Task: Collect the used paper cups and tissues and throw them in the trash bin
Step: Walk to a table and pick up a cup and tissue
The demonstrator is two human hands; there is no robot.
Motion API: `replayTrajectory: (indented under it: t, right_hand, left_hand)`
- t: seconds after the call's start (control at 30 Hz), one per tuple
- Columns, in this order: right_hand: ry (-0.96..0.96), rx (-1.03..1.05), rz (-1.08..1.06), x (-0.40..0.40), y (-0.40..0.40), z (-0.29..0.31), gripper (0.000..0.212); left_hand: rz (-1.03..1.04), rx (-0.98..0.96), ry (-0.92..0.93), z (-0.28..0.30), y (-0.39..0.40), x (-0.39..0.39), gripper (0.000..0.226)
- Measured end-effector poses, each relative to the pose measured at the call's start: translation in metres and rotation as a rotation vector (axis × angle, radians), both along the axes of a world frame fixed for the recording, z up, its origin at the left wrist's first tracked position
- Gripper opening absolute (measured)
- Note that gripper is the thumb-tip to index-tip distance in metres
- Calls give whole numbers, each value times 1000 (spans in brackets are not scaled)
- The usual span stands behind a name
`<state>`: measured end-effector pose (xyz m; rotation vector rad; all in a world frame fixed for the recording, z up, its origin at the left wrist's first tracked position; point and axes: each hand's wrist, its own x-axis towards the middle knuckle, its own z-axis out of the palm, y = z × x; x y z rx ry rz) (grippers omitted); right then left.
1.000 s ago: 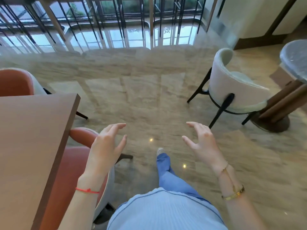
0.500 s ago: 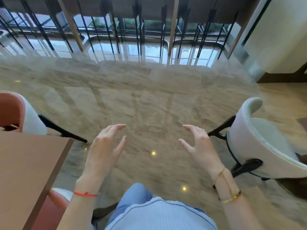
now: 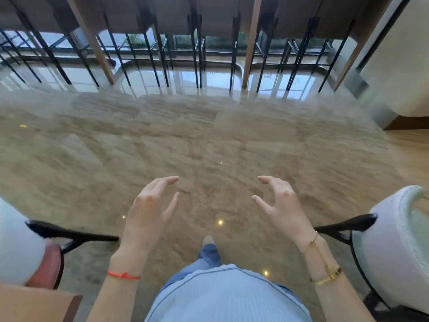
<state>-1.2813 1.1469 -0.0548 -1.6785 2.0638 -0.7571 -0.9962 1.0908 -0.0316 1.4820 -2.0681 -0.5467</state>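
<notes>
We look down on a wide polished marble floor (image 3: 209, 140), bare and open ahead up to a black railing (image 3: 197, 54) at its far edge; a white chair (image 3: 394, 247) stands close at right and another chair (image 3: 21, 247) at left, with a wooden table corner (image 3: 39, 305) at lower left, leaving a lane between; our left hand (image 3: 148, 214) and right hand (image 3: 283, 208) hover apart, fingers spread and curled, holding nothing; we see no cups, tissues, bin or legible writing.

Pale blue ribbed top (image 3: 227, 296), jeans (image 3: 209, 255), red string bracelet (image 3: 123, 274), gold bangle (image 3: 327, 276).
</notes>
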Motion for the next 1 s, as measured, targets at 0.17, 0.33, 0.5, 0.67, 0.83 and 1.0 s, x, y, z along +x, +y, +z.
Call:
replayTrajectory:
  t: [0.17, 0.33, 0.5, 0.67, 0.83, 1.0]
  right_hand:
    - [-26, -24, -49, -16, -110, 12, 47]
    - [-49, -5, -85, -35, -193, 13, 46]
    - [-61, 9, -98, -68, -280, -3, 46]
    - [-41, -2, -97, -111, -387, -16, 45]
    - [-32, -25, -66, -159, -512, -6, 46]
    - [-12, -41, -8, -203, -629, 12, 47]
  left_hand:
    - [-61, -25, -14, 13, -119, -22, 34]
    - [-81, -18, -35, 15, -214, -44, 34]
    - [-92, 11, -34, 3, -303, -74, 34]
    - [-100, 21, -31, -6, -407, -115, 34]
    - [-82, -2, -10, 3, -525, -165, 33]
    - [-50, -19, 8, 14, -632, -208, 35]
